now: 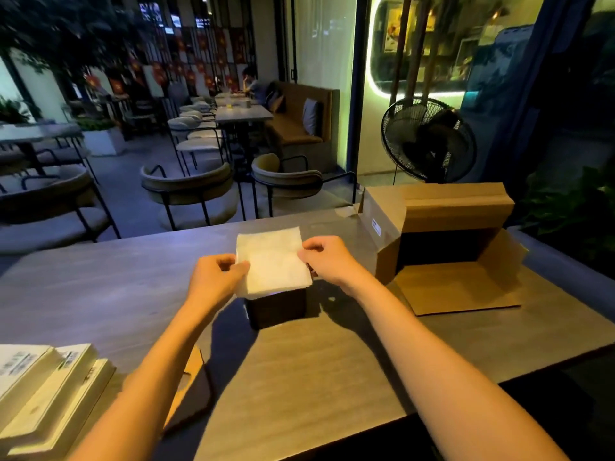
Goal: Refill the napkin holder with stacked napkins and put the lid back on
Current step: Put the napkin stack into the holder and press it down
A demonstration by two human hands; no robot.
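Fingers of the left hand (pixel 213 277) and right hand (pixel 327 256) pinch opposite edges of a white napkin stack (pixel 273 264) over the dark napkin holder (pixel 278 307).

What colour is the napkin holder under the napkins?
Dark brown, nearly black napkin holder; seen in the head view.

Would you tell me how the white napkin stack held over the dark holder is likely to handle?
The white napkin stack probably flexes: both hands pinch its edges, left hand, right hand. It looks light, with thin soft layers that may slide apart over the dark square holder.
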